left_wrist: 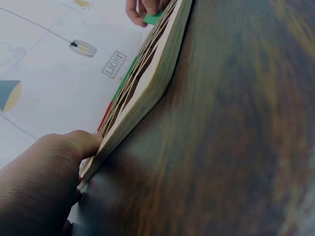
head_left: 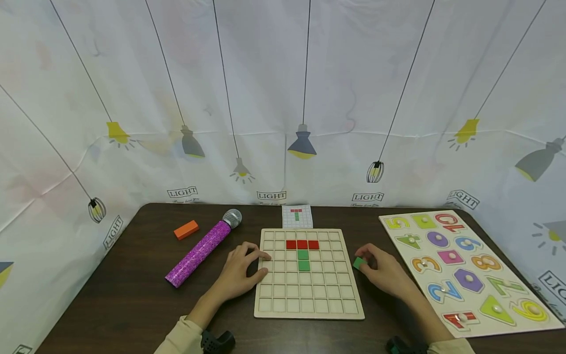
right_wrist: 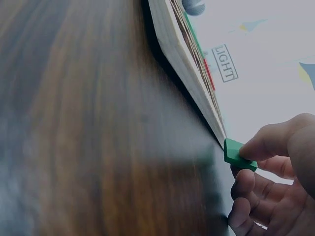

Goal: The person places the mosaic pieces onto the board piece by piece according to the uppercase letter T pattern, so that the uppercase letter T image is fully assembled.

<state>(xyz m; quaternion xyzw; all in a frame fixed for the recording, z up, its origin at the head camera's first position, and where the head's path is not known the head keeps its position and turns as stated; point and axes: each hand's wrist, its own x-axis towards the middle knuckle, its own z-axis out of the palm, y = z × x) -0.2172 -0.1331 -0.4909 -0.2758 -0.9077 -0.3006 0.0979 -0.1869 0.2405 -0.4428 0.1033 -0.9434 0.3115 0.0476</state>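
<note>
A wooden grid board (head_left: 309, 306) lies flat on the table. Three red square tiles (head_left: 302, 245) sit side by side in one of its upper rows, with two green tiles (head_left: 303, 265) in a column beneath the middle one. At the board's left edge my left hand (head_left: 238, 270) rests, thumb and index finger touching the rim. Just off the right edge, my right hand (head_left: 383, 270) pinches a loose green tile (right_wrist: 238, 155) between thumb and fingers. Behind the board lies a small pattern card (head_left: 289, 222) showing a red and green T shape on a grid.
Left of the board lie a glittery purple microphone (head_left: 201, 250) and an orange block (head_left: 186, 229). A number-and-shape puzzle board (head_left: 446, 309) covers the right side of the table (head_left: 128, 305). A white curtain (head_left: 265, 73) printed with lamps hangs behind.
</note>
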